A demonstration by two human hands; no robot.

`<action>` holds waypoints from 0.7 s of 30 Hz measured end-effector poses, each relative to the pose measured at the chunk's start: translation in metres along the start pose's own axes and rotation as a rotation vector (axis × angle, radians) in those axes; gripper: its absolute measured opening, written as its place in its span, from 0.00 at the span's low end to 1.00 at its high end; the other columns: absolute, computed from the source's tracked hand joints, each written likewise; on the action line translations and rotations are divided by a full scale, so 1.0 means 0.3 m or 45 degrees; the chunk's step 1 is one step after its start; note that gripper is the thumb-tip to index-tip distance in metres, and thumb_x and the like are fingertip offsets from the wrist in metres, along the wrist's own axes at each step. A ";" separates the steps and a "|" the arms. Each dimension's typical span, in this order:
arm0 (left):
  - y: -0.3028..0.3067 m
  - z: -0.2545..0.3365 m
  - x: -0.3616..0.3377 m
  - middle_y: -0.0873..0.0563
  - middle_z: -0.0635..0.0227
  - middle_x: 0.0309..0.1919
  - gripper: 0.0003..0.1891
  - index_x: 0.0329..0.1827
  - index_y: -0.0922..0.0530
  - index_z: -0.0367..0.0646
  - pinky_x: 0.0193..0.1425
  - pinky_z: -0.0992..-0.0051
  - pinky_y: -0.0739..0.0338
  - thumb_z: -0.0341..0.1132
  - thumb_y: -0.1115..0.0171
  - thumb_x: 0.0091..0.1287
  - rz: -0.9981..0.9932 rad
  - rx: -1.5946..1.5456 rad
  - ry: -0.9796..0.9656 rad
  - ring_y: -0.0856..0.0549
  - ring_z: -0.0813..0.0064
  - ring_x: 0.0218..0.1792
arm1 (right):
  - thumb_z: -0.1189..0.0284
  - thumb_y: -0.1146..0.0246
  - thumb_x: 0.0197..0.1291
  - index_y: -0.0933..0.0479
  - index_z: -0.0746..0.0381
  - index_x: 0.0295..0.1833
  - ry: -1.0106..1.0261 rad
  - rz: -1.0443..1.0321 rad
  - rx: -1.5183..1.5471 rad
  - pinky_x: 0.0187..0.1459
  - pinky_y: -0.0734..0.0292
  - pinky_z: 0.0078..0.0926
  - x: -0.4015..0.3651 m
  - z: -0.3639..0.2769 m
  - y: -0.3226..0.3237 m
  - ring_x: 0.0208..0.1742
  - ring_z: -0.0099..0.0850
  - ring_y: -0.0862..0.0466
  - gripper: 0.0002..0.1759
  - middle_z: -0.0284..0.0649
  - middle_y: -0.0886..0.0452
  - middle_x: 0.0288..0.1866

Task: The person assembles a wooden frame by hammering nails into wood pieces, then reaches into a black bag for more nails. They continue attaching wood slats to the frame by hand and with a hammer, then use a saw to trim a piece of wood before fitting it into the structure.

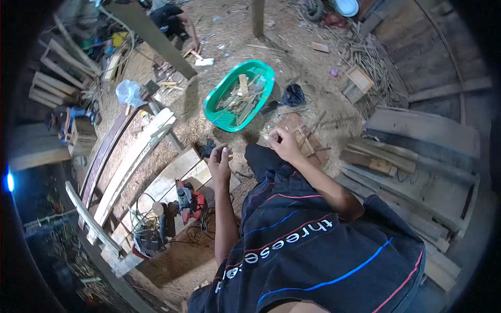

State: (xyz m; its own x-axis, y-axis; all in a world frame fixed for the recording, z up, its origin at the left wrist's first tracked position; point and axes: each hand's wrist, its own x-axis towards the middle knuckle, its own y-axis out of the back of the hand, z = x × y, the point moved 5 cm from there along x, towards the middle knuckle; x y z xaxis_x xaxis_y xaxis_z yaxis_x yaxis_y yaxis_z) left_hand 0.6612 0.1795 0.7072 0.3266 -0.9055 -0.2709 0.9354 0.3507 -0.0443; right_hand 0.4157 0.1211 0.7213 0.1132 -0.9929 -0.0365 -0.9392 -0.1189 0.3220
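Note:
My left hand (220, 160) is raised in front of my body, its thumb and fingers slightly apart, and I see nothing in it. To its right, my right hand (284, 145) curls its thumb and fingertips together into a loop; anything between the tips is too small to make out. Beyond both hands stands a green plastic tub (210, 103) holding wood scraps (243, 85) and thin offcuts. Below and left of my left hand, a red power tool (191, 202) rests on pale boards (175, 175).
Long curved timbers (136, 151) lie to the left, near a coiled cable (143, 208). Stacked planks (378, 156) stand at right. A black plastic bag (293, 95) sits beside the tub. Wooden posts (156, 39) rise from the shavings-covered floor. Another person's arm (191, 32) reaches down at the top.

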 end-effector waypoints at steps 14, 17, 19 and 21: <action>-0.508 -0.027 0.196 0.15 0.69 0.39 0.13 0.52 0.19 0.39 0.43 0.75 0.22 0.38 0.40 0.73 -0.628 0.252 -0.095 0.17 0.79 0.40 | 0.69 0.41 0.66 0.21 0.67 0.42 -0.204 0.466 -0.243 0.44 0.24 0.38 -0.125 0.247 0.421 0.42 0.47 0.16 0.11 0.50 0.16 0.37; -0.606 0.009 0.309 0.15 0.67 0.39 0.14 0.51 0.20 0.35 0.45 0.76 0.23 0.38 0.40 0.73 -0.725 0.321 -0.133 0.17 0.78 0.40 | 0.66 0.40 0.67 0.20 0.65 0.42 -0.153 0.547 -0.130 0.41 0.24 0.36 -0.017 0.280 0.449 0.39 0.45 0.16 0.12 0.51 0.17 0.36; -0.670 0.067 0.369 0.14 0.69 0.37 0.13 0.50 0.19 0.35 0.48 0.76 0.24 0.37 0.40 0.72 -0.731 0.390 -0.154 0.17 0.80 0.41 | 0.70 0.39 0.67 0.21 0.67 0.43 -0.045 0.632 -0.160 0.35 0.26 0.26 0.075 0.287 0.462 0.32 0.23 0.20 0.10 0.39 0.19 0.28; -0.735 0.090 0.434 0.14 0.69 0.38 0.13 0.50 0.19 0.35 0.50 0.76 0.24 0.36 0.41 0.72 -0.814 0.313 -0.182 0.17 0.79 0.42 | 0.70 0.39 0.67 0.21 0.67 0.43 -0.045 0.664 -0.090 0.35 0.25 0.25 0.167 0.262 0.482 0.32 0.22 0.21 0.10 0.38 0.19 0.28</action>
State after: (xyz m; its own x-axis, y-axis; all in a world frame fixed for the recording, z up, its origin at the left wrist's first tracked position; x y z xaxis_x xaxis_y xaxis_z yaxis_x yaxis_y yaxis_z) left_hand 0.5011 -0.0221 0.7076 -0.2990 -0.9448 -0.1341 0.9481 -0.3100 0.0706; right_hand 0.2601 0.0540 0.6918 -0.3758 -0.9197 0.1137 -0.8436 0.3903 0.3688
